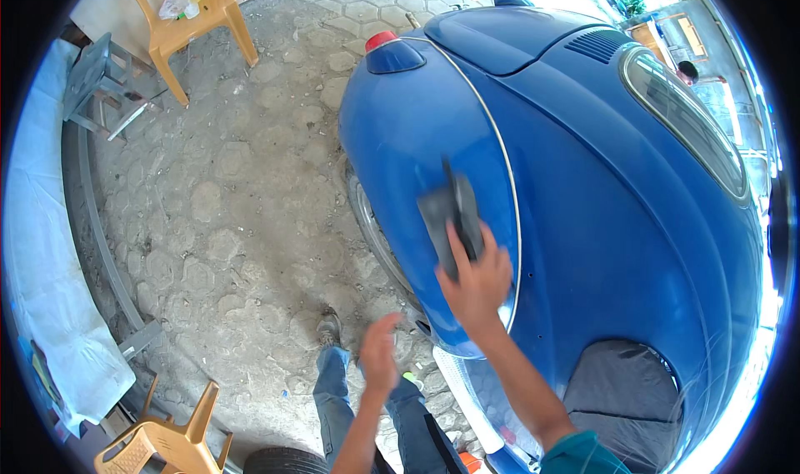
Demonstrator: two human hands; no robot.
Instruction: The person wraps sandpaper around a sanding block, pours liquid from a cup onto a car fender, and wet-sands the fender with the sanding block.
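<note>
My right hand (478,280) grips a dark grey flat pad with a black handle-like strip (453,208), blurred, that looks like a sanding block. It is over the blue rear fender (400,130) of a Beetle-type car (581,180); whether it touches the paint I cannot tell. A cream beading (500,143) runs along the seam beside the fender. Nothing shows in my left hand (379,355), which hangs above my jeans, its fingers loosely extended and blurred. Beyond, a tail-light housing with a red lens (380,40) tops the fender.
The wheel (375,224) shows under the fender. A tan plastic chair (197,18) bears cups and a bag, near a worn stool (103,80). Another tan chair (181,436) and a tire (284,460) are close behind. Dusty hexagonal paving (231,161) lies left; a person's head (687,72) shows beyond the car.
</note>
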